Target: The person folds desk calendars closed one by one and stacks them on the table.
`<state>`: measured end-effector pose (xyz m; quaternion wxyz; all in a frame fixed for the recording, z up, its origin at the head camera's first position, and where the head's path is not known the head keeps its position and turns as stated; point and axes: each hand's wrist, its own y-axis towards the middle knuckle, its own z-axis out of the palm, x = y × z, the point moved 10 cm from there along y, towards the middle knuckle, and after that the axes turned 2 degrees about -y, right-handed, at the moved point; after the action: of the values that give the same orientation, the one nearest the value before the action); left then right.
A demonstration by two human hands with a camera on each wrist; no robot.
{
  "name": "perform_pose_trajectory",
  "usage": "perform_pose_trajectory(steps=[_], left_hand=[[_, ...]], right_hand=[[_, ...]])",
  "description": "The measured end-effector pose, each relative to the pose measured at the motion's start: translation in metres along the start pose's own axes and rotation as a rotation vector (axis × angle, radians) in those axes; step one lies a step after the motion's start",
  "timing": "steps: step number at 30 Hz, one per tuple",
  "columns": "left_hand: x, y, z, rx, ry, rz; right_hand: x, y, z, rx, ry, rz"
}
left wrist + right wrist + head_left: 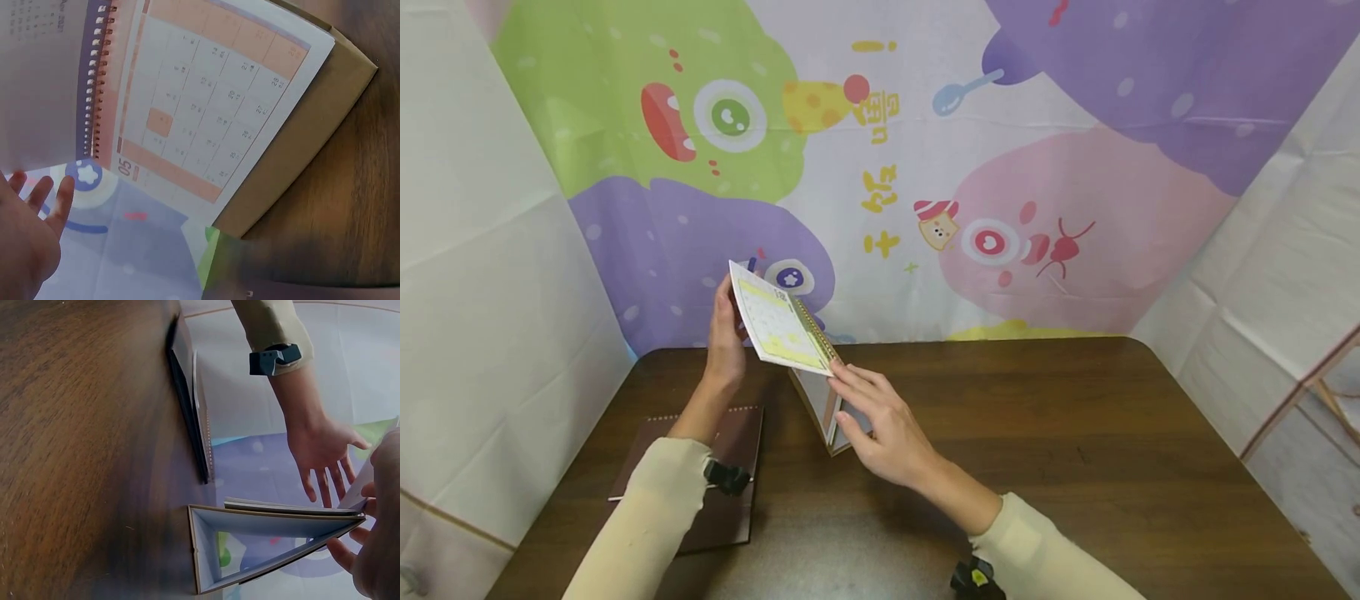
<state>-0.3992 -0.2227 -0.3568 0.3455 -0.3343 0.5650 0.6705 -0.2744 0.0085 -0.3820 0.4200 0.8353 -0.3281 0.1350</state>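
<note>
As seen from the head, the spiral-bound desk calendar (817, 393) stands as a triangular tent near the far edge of the table (1075, 467), left of that edge's middle. Its long axis follows the spiral binding (814, 325) along the ridge, running from far left to near right; one hollow triangular end points toward the person. A raised page (775, 329) slants leftward from the binding, white with a yellow border. The left wrist view shows a peach page (200, 106) — marked 05 — over tan board (300, 150). Left hand (726, 337): fingers extended, beside the raised page's far left corner — contact cannot be told. Right hand (891, 425): fingers extended, touching the page's near corner. A brown notebook (741, 437) lies near the table's left edge.
</note>
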Motion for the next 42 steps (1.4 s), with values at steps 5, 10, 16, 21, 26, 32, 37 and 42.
perform_pose_trajectory(steps=[5,10,16,21,26,32,37,42], left_hand=[[0.007,0.0,-0.014,-0.045,-0.089,-0.034],[0.021,-0.003,-0.031,-0.075,-0.116,-0.099],[0.038,-0.01,-0.049,-0.062,-0.016,-0.203],[0.058,-0.014,-0.061,-0.054,0.195,-0.348],[0.086,-0.016,-0.067,0.082,0.3,-0.423],[0.095,-0.023,-0.05,0.248,0.491,-0.424],[0.097,-0.037,-0.027,0.396,0.593,-0.488],[0.123,-0.037,-0.024,0.531,0.568,-0.414]], right_hand=[[-0.001,0.0,0.001,0.011,-0.003,0.003],[-0.002,-0.001,0.003,0.021,-0.002,-0.002],[-0.005,-0.002,0.003,0.029,-0.027,-0.009],[-0.004,-0.004,0.004,0.046,-0.035,-0.018],[-0.003,-0.007,0.005,0.049,-0.052,-0.038],[-0.004,-0.009,0.005,0.04,-0.073,-0.064],[-0.007,-0.011,0.005,0.025,-0.07,-0.077],[-0.006,-0.011,0.001,-0.017,-0.048,-0.1]])
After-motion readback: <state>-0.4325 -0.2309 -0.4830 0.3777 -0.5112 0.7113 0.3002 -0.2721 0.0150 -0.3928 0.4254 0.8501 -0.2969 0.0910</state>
